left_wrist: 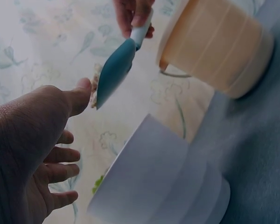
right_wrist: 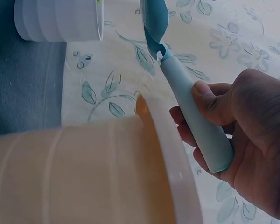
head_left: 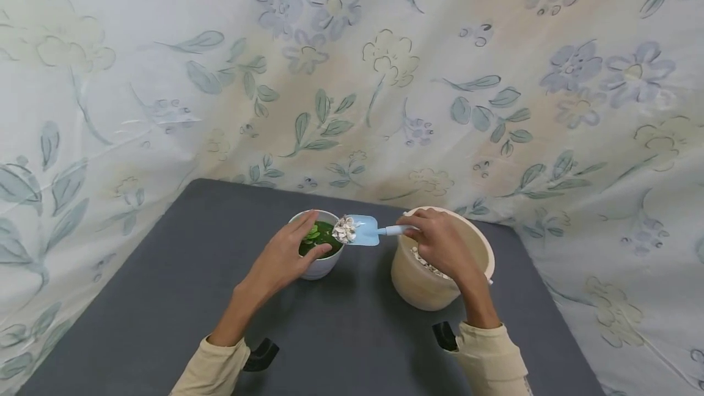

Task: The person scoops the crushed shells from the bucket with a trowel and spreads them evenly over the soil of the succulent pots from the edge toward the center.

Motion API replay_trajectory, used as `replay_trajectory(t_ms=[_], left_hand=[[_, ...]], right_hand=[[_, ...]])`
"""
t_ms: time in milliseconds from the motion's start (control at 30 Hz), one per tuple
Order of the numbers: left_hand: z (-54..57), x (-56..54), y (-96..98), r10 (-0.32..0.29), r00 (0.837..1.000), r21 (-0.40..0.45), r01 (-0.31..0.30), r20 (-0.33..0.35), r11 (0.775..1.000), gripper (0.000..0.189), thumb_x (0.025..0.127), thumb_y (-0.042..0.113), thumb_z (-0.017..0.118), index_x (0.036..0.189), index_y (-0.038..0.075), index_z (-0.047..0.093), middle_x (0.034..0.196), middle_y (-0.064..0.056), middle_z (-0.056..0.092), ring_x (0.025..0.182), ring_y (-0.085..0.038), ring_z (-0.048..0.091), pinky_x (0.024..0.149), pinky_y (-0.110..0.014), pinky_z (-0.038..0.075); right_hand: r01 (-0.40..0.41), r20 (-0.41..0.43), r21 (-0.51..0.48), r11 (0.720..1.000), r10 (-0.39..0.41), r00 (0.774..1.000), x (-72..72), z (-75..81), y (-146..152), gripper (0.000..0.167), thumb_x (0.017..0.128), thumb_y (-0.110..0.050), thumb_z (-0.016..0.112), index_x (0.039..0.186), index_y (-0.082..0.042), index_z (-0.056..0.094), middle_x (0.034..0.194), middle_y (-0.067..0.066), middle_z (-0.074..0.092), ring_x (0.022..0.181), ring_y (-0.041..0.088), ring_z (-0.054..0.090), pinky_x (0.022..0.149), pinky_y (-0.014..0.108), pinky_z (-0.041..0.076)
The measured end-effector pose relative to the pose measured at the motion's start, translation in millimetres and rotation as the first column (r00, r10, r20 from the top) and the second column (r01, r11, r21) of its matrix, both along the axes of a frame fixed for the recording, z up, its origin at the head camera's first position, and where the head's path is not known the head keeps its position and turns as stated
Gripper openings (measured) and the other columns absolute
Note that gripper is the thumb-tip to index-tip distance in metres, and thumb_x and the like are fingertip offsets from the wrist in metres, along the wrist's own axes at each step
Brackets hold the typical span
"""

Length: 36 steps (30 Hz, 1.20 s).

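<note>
A light blue hand trowel point(head_left: 365, 230) carries a heap of whitish stone chips point(head_left: 344, 230) on its blade. My right hand point(head_left: 438, 242) grips its handle, as the right wrist view shows with the thumb along the handle point(right_wrist: 196, 112). The blade is held level, its tip by the right rim of a white flowerpot point(head_left: 320, 269). Inside that pot is a small green plant point(head_left: 312, 234) over a dark green surface. My left hand point(head_left: 288, 248) hovers over the pot's left side, fingers spread and holding nothing; in the left wrist view it is apart from the pot.
A cream bucket point(head_left: 426, 289) with more pale chips point(head_left: 429, 263) inside stands right of the pot, under my right hand. Both stand on a dark grey table point(head_left: 346, 335). A floral cloth point(head_left: 352, 78) hangs behind the table and along its sides.
</note>
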<state>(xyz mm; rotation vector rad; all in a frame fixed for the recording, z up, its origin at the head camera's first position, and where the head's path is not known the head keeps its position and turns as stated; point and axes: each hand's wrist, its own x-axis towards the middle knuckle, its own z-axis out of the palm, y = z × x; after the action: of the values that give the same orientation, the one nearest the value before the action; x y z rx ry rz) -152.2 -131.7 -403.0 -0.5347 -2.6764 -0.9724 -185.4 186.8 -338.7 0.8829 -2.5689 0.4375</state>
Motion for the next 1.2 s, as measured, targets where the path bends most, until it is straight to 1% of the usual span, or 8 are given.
replay_trajectory(t_ms=[167,300,500,633,767,867,967,1200], left_hand=[[-2.0,-0.8,-7.8,0.024,0.999,-0.004,-0.024,0.022,1.000,0.082,0.099,0.047,0.069,0.162,0.005,0.037,0.168,-0.018,0.037,0.153,-0.043,0.040,0.119,-0.065,0.039],[-4.7,-1.6,-13.2,0.039,0.999,-0.011,-0.039,0.026,0.999,0.083,0.099,0.046,0.069,0.162,0.002,0.036,0.168,-0.021,0.036,0.154,-0.044,0.039,0.119,-0.064,0.040],[-7.1,-4.9,-18.3,0.038,0.999,0.007,-0.038,0.030,0.999,0.087,0.099,0.047,0.070,0.163,0.000,0.032,0.169,-0.022,0.033,0.153,-0.044,0.040,0.118,-0.062,0.042],[-9.8,-7.7,-21.0,0.037,0.998,0.015,-0.038,0.056,0.999,0.093,0.098,0.049,0.071,0.165,0.001,0.026,0.171,-0.022,0.029,0.151,-0.045,0.042,0.116,-0.063,0.043],[-13.6,-12.3,-22.3,0.030,0.994,0.015,-0.031,0.102,0.999,0.101,0.096,0.053,0.071,0.167,0.005,0.019,0.174,-0.021,0.023,0.153,-0.046,0.038,0.117,-0.064,0.042],[-16.1,-15.9,-22.6,0.018,0.989,0.021,-0.021,0.144,1.000,0.105,0.096,0.056,0.071,0.169,0.007,0.014,0.175,-0.019,0.018,0.155,-0.047,0.034,0.118,-0.066,0.040],[-17.7,-17.9,-23.3,0.012,0.984,0.019,-0.016,0.178,1.000,0.107,0.095,0.058,0.070,0.169,0.007,0.011,0.176,-0.020,0.015,0.155,-0.048,0.032,0.118,-0.067,0.039],[-17.7,-19.5,-24.5,0.018,0.976,0.013,-0.021,0.217,1.000,0.111,0.094,0.061,0.070,0.169,0.008,0.009,0.176,-0.018,0.012,0.155,-0.048,0.034,0.118,-0.066,0.040]], right_hand=[[0.003,0.018,0.014,1.000,-0.003,1.000,-6.1,-2.0,-9.0,0.021,0.090,0.003,0.076,0.107,-0.008,0.081,0.087,0.003,0.072,0.077,0.015,0.056,0.071,0.032,0.046],[0.018,0.065,0.028,0.999,-0.020,0.998,-8.9,-1.9,-17.8,0.019,0.092,-0.001,0.075,0.108,-0.009,0.081,0.089,0.003,0.073,0.077,0.015,0.054,0.073,0.033,0.042],[0.057,0.115,0.019,0.998,-0.059,0.992,-14.9,-1.1,-33.9,0.019,0.093,-0.002,0.074,0.109,-0.009,0.082,0.097,0.004,0.077,0.083,0.018,0.061,0.082,0.039,0.045],[0.075,0.153,0.024,0.997,-0.078,0.985,-19.9,-1.8,-44.9,0.019,0.094,-0.003,0.073,0.110,-0.009,0.082,0.102,0.006,0.079,0.089,0.022,0.065,0.085,0.044,0.048],[0.091,0.189,0.042,0.995,-0.098,0.977,-24.3,-3.3,-55.6,0.019,0.095,-0.006,0.073,0.111,-0.010,0.082,0.106,0.006,0.080,0.099,0.026,0.068,0.091,0.050,0.047],[0.090,0.192,0.062,0.994,-0.100,0.976,-27.9,-6.2,-61.8,0.019,0.096,-0.007,0.073,0.112,-0.010,0.082,0.108,0.005,0.080,0.103,0.028,0.071,0.094,0.052,0.047],[0.084,0.188,0.079,0.993,-0.097,0.977,-31.2,-8.3,-67.6,0.019,0.096,-0.008,0.072,0.112,-0.010,0.082,0.108,0.005,0.080,0.102,0.028,0.072,0.092,0.052,0.048],[0.095,0.178,0.136,0.986,-0.119,0.977,-36.8,-8.5,-77.5,0.018,0.097,-0.010,0.071,0.111,-0.013,0.082,0.108,0.004,0.081,0.102,0.028,0.072,0.093,0.053,0.049]])
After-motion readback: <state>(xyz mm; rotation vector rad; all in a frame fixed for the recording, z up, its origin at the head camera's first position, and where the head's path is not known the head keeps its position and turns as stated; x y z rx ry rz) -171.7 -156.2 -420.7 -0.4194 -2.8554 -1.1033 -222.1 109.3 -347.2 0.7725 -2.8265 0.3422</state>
